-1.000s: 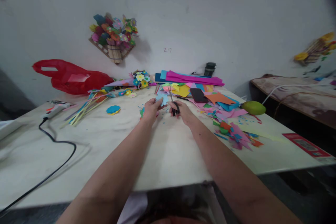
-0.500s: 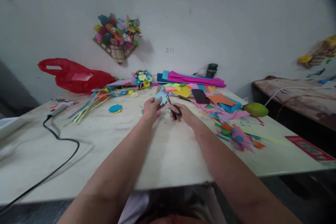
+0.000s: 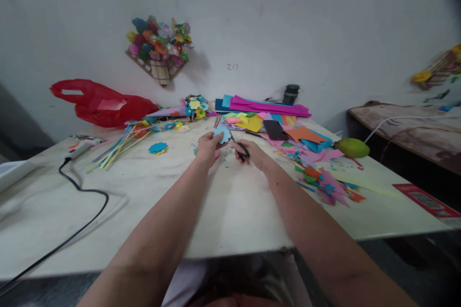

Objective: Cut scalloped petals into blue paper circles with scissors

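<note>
My left hand [image 3: 208,148] pinches a light blue scalloped flower piece [image 3: 222,134] above the middle of the table. Black-handled scissors [image 3: 243,150] are in my right hand [image 3: 252,153], fingers closed round the handles, blades pointing up and left at the flower's right edge. Under my left hand lies a pink piece [image 3: 216,153], partly hidden. Small blue scraps [image 3: 227,167] are scattered below and between the hands. To the left, blue and yellow scalloped flowers [image 3: 158,147] are stacked on the table.
Coloured sheets, a phone [image 3: 275,130] and a scrap pile [image 3: 329,184] lie right. At the back stand a dark jar [image 3: 291,94] and a paper bouquet [image 3: 196,107]. Left are a red bag [image 3: 104,105], thin strips [image 3: 122,146] and a glue gun [image 3: 82,147] with a black cable.
The view has shifted slightly. Both hands keep nearly the same place, with the flower and the scissors tilted a little differently.
</note>
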Action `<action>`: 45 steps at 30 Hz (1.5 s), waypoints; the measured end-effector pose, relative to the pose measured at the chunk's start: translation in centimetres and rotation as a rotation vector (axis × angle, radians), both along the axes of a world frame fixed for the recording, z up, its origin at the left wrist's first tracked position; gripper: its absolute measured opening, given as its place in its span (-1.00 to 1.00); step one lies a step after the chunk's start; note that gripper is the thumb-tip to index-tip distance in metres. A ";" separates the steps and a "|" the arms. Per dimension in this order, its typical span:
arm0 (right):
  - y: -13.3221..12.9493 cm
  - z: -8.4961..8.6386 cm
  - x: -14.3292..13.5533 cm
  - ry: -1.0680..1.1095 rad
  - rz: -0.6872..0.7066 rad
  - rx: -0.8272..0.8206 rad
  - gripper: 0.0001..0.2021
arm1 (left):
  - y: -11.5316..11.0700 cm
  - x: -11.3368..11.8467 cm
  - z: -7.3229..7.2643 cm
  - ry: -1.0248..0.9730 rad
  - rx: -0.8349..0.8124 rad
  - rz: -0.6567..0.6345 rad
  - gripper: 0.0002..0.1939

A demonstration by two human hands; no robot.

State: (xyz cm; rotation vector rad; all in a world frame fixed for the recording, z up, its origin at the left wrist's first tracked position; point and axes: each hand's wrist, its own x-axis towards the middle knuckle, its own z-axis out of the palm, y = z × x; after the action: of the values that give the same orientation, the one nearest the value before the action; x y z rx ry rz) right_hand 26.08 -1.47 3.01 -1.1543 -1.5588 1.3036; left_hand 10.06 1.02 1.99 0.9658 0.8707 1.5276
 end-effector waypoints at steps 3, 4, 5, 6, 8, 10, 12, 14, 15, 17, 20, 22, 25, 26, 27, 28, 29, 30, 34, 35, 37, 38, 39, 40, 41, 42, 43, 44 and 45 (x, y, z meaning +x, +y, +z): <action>0.1 -0.2 0.0 -0.009 -0.005 -0.001 -0.79 | 0.1 -0.1 -0.1 0.002 -0.003 -0.004 -0.73; 0.1 -0.2 0.0 -0.014 -0.010 -0.004 -0.79 | 0.1 -0.1 -0.1 0.003 -0.006 -0.007 -0.73; 0.1 -0.2 0.0 -0.018 -0.013 -0.005 -0.79 | 0.1 0.0 -0.1 0.003 -0.007 -0.010 -0.74; 0.1 -0.2 0.0 -0.019 -0.012 -0.003 -0.80 | 0.1 0.0 -0.1 0.001 -0.007 -0.010 -0.75; 0.0 -0.2 0.0 -0.019 -0.003 0.007 -0.79 | 0.1 0.0 -0.2 -0.008 -0.007 -0.007 -0.75; 0.0 -0.1 0.1 -0.016 -0.002 0.019 -0.80 | 0.2 -0.1 -0.2 -0.017 -0.010 0.003 -0.74; 0.2 0.0 0.1 -0.015 -0.035 0.024 -0.84 | 0.3 -0.3 -0.2 -0.023 -0.014 0.023 -0.73; 0.3 0.1 0.1 -0.029 -0.106 0.020 -0.87 | 0.3 -0.5 -0.1 -0.031 -0.013 0.046 -0.73; 0.4 0.2 0.1 -0.045 -0.145 0.017 -0.87 | 0.4 -0.7 -0.1 -0.037 -0.011 0.054 -0.74; 0.5 0.2 0.1 -0.084 -0.199 0.013 -0.83 | 0.4 -0.9 -0.1 -0.051 -0.014 0.062 -0.76; 0.5 0.2 0.1 -0.109 -0.206 0.019 -0.80 | 0.4 -1.0 0.0 -0.066 -0.020 0.065 -0.79; 0.4 0.2 0.2 -0.092 -0.173 0.020 -0.81 | 0.4 -1.0 0.0 -0.076 -0.024 0.064 -0.80; 0.3 0.0 0.4 -0.038 -0.082 0.026 -0.81 | 0.4 -0.8 -0.1 -0.088 -0.031 0.053 -0.80; 0.3 -0.1 0.4 -0.020 -0.052 0.030 -0.81 | 0.3 -0.8 -0.1 -0.087 -0.033 0.048 -0.80; 0.3 -0.1 0.5 -0.007 -0.028 0.033 -0.81 | 0.3 -0.7 -0.2 -0.083 -0.035 0.044 -0.79; 0.3 -0.2 0.5 0.000 -0.012 0.032 -0.81 | 0.3 -0.7 -0.2 -0.078 -0.037 0.043 -0.77; 0.3 -0.2 0.5 0.002 -0.003 0.029 -0.81 | 0.2 -0.6 -0.1 -0.072 -0.041 0.043 -0.75; 0.3 -0.2 0.5 0.001 0.002 0.025 -0.81 | 0.2 -0.6 -0.1 -0.066 -0.045 0.042 -0.73; 0.4 -0.4 0.4 -0.002 0.026 0.019 -0.79 | 0.0 -0.5 -0.1 -0.050 -0.054 0.026 -0.69; 0.4 -0.4 0.4 -0.003 0.034 0.016 -0.79 | 0.0 -0.4 -0.1 -0.048 -0.052 0.020 -0.70; 0.4 -0.5 0.4 -0.011 0.039 0.005 -0.78 | 0.0 -0.3 0.0 -0.043 -0.049 0.013 -0.72; 0.4 -0.5 0.3 -0.015 0.037 -0.001 -0.78 | -0.1 -0.3 0.0 -0.040 -0.050 0.010 -0.73; 0.4 -0.5 0.3 -0.019 0.035 -0.005 -0.78 | -0.1 -0.2 0.0 -0.039 -0.052 0.008 -0.74; 0.4 -0.5 0.3 -0.018 0.033 -0.007 -0.78 | -0.2 -0.2 0.1 -0.038 -0.053 0.004 -0.75; 0.3 -0.5 0.2 -0.014 0.032 -0.007 -0.78 | -0.2 -0.1 0.1 -0.037 -0.053 -0.002 -0.76; 0.3 -0.5 0.2 -0.007 0.032 -0.006 -0.78 | -0.2 -0.1 0.1 -0.037 -0.052 -0.008 -0.76; 0.3 -0.5 0.2 -0.001 0.032 -0.006 -0.77 | -0.3 -0.1 0.2 -0.036 -0.052 -0.012 -0.75; 0.3 -0.5 0.2 0.005 0.027 -0.004 -0.77 | -0.3 -0.1 0.2 -0.036 -0.054 -0.012 -0.74; 0.3 -0.5 0.2 0.012 0.017 0.000 -0.78 | -0.3 -0.1 0.2 -0.038 -0.055 -0.007 -0.73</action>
State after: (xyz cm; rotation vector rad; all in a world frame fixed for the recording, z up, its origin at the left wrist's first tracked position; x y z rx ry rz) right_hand 26.26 -1.14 2.55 -1.1339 -1.5632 1.3195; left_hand 9.97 0.71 2.21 0.8960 0.8776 1.5039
